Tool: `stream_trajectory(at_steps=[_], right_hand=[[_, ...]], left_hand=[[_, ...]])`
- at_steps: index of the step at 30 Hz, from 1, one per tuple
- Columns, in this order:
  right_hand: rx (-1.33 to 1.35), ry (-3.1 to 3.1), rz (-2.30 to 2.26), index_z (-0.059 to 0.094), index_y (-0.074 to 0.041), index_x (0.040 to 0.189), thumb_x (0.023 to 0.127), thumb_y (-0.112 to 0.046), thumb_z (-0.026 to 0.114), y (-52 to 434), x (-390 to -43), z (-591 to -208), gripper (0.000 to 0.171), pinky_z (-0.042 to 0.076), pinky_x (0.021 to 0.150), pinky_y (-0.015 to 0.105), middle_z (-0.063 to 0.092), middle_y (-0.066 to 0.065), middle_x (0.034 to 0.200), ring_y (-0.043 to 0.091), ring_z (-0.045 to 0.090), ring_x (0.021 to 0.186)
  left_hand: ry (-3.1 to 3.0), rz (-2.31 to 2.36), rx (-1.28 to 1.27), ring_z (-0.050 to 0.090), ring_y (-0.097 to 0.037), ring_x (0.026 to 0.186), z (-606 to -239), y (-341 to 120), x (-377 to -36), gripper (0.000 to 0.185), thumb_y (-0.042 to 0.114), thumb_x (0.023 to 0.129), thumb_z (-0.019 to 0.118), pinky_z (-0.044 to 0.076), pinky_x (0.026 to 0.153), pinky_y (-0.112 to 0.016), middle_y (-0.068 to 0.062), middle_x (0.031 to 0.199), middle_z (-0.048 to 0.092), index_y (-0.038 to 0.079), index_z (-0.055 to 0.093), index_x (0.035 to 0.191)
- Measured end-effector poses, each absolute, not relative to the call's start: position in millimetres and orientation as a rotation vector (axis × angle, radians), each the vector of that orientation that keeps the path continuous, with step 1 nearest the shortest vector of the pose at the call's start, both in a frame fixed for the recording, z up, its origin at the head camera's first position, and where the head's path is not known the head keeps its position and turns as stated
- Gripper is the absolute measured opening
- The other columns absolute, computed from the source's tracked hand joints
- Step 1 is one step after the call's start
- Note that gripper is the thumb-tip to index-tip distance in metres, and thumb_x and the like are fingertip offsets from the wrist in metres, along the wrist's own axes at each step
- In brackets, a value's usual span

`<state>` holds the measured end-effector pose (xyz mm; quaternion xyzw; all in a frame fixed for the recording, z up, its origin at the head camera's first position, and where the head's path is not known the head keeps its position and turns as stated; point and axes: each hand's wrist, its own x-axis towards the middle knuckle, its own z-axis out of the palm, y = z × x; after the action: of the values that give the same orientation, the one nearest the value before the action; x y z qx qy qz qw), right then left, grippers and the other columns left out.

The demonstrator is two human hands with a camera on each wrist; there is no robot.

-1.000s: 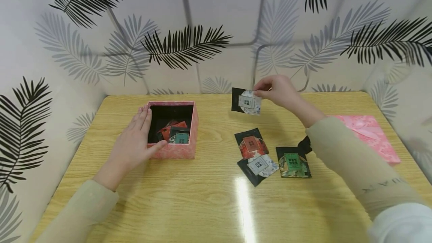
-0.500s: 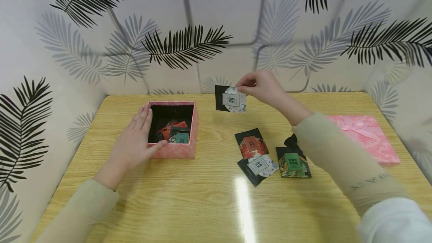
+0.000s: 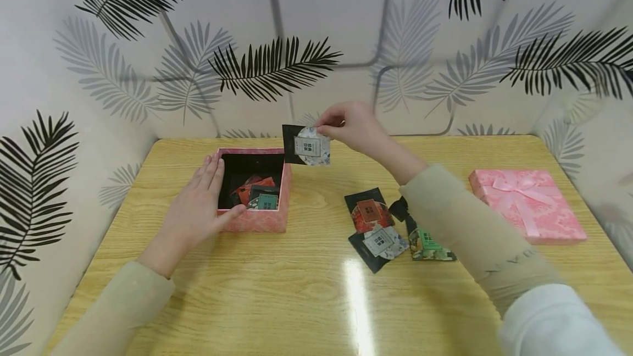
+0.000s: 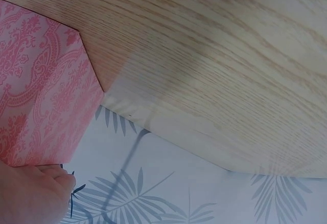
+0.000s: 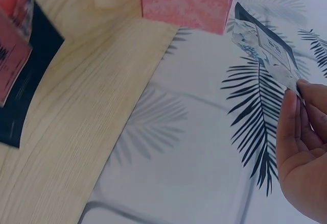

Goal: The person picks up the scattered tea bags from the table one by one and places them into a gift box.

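Between thumb and fingers, my right hand (image 3: 357, 128) pinches a black and white sachet (image 3: 307, 146) by its edge, up in the air beside the right rim of a pink box (image 3: 257, 222). The right wrist view shows the same sachet (image 5: 268, 48) tilted, with the hand (image 5: 306, 152) at its lower end. My left hand (image 3: 195, 199) lies with straight fingers along the box's left side, the thumb at its front edge. Inside the open box are several sachets, red ones and one with a teal label (image 3: 264, 201). In the left wrist view, the hand (image 4: 36, 193) touches the patterned box wall (image 4: 43, 86).
Right of the box, a red sachet (image 3: 368, 210) overlaps a white and black sachet (image 3: 379, 246) on the wooden table (image 3: 237, 301). A green-labelled sachet (image 3: 430, 249) is partly hidden by my right sleeve. A pink lid with a bow (image 3: 531, 207) lies at the right.
My right hand has carried the black and white sachet leftward to the box's right rim. More of the pink lid shows; the sleeve now covers part of the green-labelled sachet. The left hand stays put.
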<state>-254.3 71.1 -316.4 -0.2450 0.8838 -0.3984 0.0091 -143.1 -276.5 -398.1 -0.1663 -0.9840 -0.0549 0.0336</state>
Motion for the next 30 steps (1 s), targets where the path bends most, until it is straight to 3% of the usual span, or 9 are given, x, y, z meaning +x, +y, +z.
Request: stream_trajectory(at_steps=[16,30], right_hand=[[-0.843,2.583,-1.353,0.082,-0.006,0.11,0.101,-0.01,0.074,16.3,-238.3,-329.1,0.013,0.056,0.074,0.024,0.08,0.011,0.105,0.02,0.072,0.088],[-0.877,2.536,-1.392,0.082,-0.004,0.109,0.1,-0.01,0.075,-10.6,-228.2,-338.8,0.013,0.056,0.076,0.021,0.081,0.011,0.104,0.02,0.072,0.09]], left_hand=[[-3.042,-0.198,-0.498,0.012,-0.043,0.166,-397.0,-276.0,-143.3,0.111,0.074,0.101,0.049,0.022,0.134,-0.056,-0.025,0.177,0.012,-0.007,0.012,0.167],[-3.048,-0.211,-0.478,0.013,-0.043,0.166,-397.7,-275.8,-143.5,0.11,0.068,0.101,0.056,0.023,0.133,-0.057,-0.026,0.177,0.012,-0.008,0.012,0.167]])
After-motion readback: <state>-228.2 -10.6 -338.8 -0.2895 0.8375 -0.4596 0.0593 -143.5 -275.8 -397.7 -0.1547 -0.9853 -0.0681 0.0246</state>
